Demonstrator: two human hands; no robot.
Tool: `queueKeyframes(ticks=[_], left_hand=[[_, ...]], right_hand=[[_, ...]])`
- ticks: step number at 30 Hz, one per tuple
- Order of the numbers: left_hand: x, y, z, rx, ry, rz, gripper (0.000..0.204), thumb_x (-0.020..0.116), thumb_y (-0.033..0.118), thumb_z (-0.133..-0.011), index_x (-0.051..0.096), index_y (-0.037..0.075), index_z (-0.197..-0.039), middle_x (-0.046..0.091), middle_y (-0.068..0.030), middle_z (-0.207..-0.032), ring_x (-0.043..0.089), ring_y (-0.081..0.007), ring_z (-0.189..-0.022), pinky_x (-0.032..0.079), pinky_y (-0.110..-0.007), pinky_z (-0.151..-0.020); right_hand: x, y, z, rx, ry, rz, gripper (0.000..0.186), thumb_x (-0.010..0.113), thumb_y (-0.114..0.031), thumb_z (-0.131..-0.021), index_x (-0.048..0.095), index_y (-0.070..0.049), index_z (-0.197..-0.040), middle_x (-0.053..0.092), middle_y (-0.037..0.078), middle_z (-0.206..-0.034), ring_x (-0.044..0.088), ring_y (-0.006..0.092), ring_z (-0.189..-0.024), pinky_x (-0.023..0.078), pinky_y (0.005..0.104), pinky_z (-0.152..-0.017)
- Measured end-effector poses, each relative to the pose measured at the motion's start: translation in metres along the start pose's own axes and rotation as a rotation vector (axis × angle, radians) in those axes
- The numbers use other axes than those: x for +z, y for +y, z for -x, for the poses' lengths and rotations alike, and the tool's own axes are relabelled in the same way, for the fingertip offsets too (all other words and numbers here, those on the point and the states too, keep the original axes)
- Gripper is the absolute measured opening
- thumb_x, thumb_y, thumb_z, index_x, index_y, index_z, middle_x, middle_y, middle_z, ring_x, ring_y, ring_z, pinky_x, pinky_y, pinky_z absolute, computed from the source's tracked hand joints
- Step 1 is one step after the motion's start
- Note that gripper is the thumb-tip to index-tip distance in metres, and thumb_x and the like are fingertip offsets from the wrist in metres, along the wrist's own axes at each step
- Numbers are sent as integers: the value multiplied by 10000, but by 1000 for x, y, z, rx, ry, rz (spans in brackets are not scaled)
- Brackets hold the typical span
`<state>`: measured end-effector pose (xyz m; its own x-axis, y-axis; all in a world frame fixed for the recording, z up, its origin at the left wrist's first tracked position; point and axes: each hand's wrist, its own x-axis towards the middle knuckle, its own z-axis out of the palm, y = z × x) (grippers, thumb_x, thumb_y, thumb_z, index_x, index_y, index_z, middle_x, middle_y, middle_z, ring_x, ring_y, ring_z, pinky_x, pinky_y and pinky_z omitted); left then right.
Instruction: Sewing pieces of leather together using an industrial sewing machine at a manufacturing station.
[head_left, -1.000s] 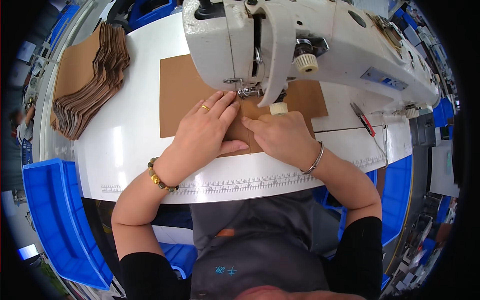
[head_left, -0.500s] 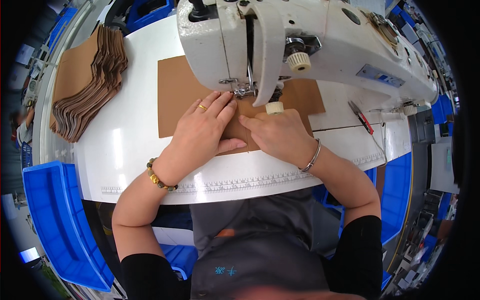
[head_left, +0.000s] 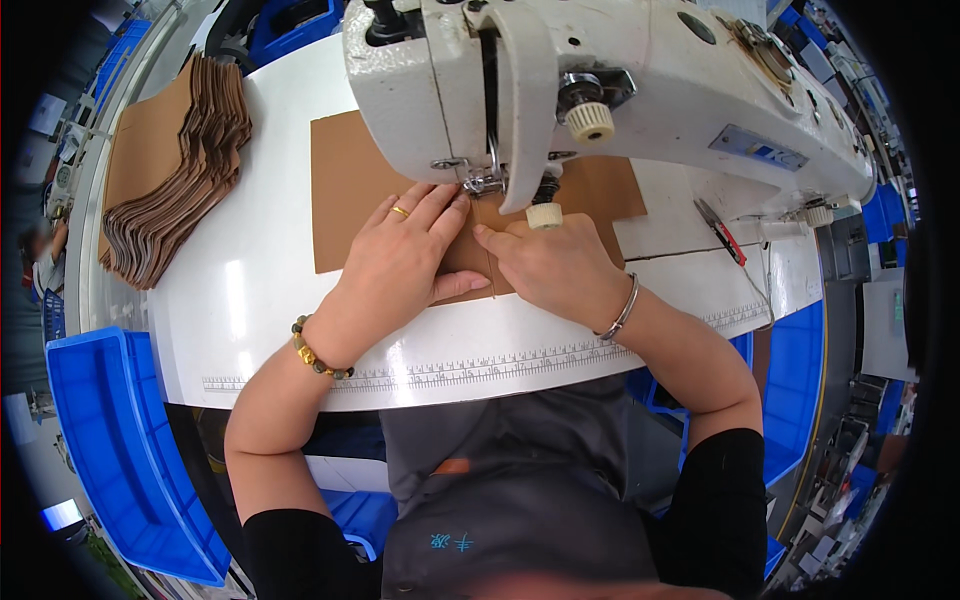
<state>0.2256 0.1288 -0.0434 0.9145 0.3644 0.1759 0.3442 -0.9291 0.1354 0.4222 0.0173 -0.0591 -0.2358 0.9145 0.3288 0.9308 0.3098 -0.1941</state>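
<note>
A flat brown leather-like panel (head_left: 345, 205) lies on the white table under the head of a white sewing machine (head_left: 460, 100). My left hand (head_left: 408, 245) rests flat on it, fingers stretched toward the presser foot (head_left: 482, 186) and thumb out to the side. To the right of a stitch-like line running down the panel, my right hand (head_left: 548, 262) presses with its index finger forward. Its other fingers are curled under, and whether they hold anything is hidden. The needle's tip cannot be made out.
A stack of brown panels (head_left: 170, 170) stands at the far left. Red-handled snips (head_left: 722, 232) lie at the right beside the machine's base. A printed ruler scale (head_left: 480, 372) runs along the table's near edge. Blue bins (head_left: 130, 450) flank the table.
Very little differs. The machine and panel appear slightly farther left in the picture, and both hands keep their places on the panel.
</note>
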Motion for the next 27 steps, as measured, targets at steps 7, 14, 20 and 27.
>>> queueKeyframes(ticks=[7, 14, 20, 27], left_hand=[[-1, 0, -2, -12, -14, 15, 760, 717, 533, -847, 604, -25, -1352, 578, -164, -1428, 502, -332, -1381, 413, -430, -1138], [0, 0, -2, -19, 1, 20, 749, 736, 512, -841, 610, -23, -1350, 582, -161, -1424, 508, -332, -1373, 419, -434, -1135], [-2, 0, -2, -27, -12, 15, 747, 739, 512, -839, 613, -25, -1343, 587, -158, -1411, 512, -331, -1366, 424, -436, -1128], [-2, 1, -4, -32, 22, 48, 740, 736, 519, -846, 619, -36, -1321, 595, -150, -1398, 516, -322, -1359, 429, -429, -1119]], right_hand=[[0, -1, 0, 0, 12, 2, 241, 654, -155, -860, 740, -57, -1063, 681, 59, -680, 692, 236, -600, 508, 367, -512], [-4, -2, -2, 2, 18, -20, 193, 651, -146, -845, 708, -49, -1002, 686, 59, -704, 702, 248, -625, 520, 371, -528], [-2, 0, -2, 8, 5, -25, 156, 656, -160, -843, 707, -65, -956, 682, 51, -701, 701, 251, -629, 524, 375, -532], [-7, 15, -1, 35, 167, -80, 89, 664, -138, -820, 693, -77, -877, 669, 96, -702, 694, 269, -622, 531, 389, -535]])
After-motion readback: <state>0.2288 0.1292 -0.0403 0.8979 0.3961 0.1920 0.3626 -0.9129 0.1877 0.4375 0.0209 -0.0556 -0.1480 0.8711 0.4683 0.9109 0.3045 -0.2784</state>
